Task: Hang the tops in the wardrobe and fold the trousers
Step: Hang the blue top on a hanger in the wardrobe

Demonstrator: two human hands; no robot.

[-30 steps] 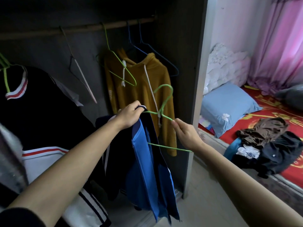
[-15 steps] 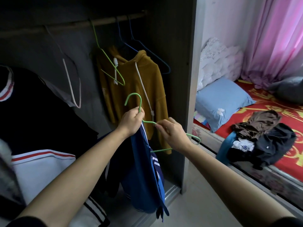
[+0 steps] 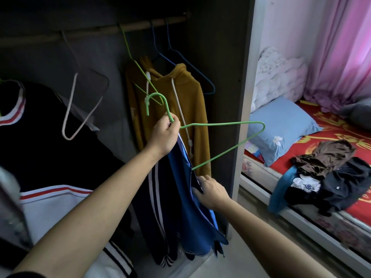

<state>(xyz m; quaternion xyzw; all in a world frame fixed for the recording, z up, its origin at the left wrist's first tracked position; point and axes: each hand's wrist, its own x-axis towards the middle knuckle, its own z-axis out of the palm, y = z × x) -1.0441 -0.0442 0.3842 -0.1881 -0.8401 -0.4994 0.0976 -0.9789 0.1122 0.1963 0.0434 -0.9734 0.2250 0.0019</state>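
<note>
Wardrobe (image 3: pixel 220 57) open: jacket (image 3: pixel 192 207) half-hung.
Your right hand (image 3: pixel 210 189) dropped from hanger (image 3: pixel 230 123) to grip jacket; left hand (image 3: pixel 166 135) pinches hanger neck.

You stand in a home bedroom: open dark wardrobe (image 3: pixel 220 77) with wooden hanging rail (image 3: pixel 100 31) left; red patterned bedsheet (image 3: pixel 331 133), pale blue pillow (image 3: pixel 281 127), pink curtain (image 3: pixel 341 47) right.

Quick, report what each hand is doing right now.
Left hand: grips the hanger at its neck.
Right hand: holds the jacket by its front edge.
</note>
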